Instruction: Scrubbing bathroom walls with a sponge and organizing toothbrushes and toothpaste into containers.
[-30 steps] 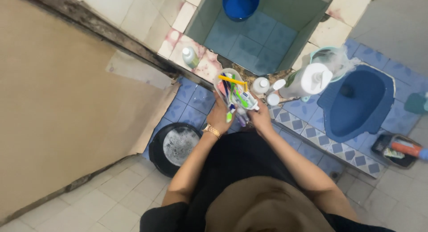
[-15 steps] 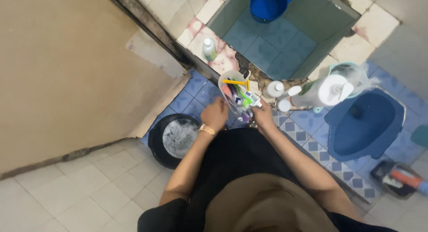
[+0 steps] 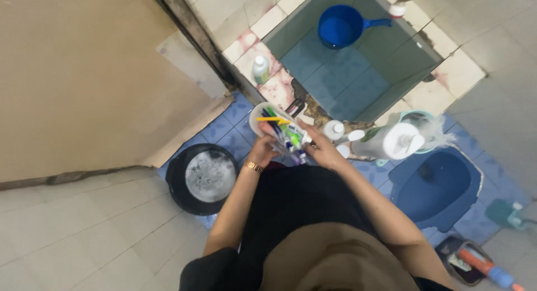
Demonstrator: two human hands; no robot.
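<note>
Clear plastic cup (image 3: 267, 123) full of toothbrushes (image 3: 282, 131) and small tubes sits right in front of the person's chest, held above the blue floor tiles (image 3: 235, 128), just short of the tiled water tank (image 3: 358, 61). Cup is tipped, mouth pointing up-left in the frame, long axis running from the hands toward the door side; a yellow brush (image 3: 272, 119) lies across the mouth.

Left hand (image 3: 262, 151) is under and behind the cup, fingers wrapped round its lower end, gold watch (image 3: 253, 167) at the wrist. Right hand (image 3: 320, 145) is on the other side, fingers reaching into the bundle of brushes near the base; looks like it is pinching one of them, but which one I cannot tell. Both hands touch the cup or its contents; left carries it, so right is the free one for picking.

Both forearms angle in from the body, elbows out, wrists close together.

Around: black basin (image 3: 204, 178) of soapy water below-left of the cup, white bottles (image 3: 334, 130) just right of the right hand, green-capped bottle (image 3: 260, 69) on the tank ledge, blue dipper (image 3: 342, 26) in the tank, blue squat toilet (image 3: 436, 187) further right.
</note>
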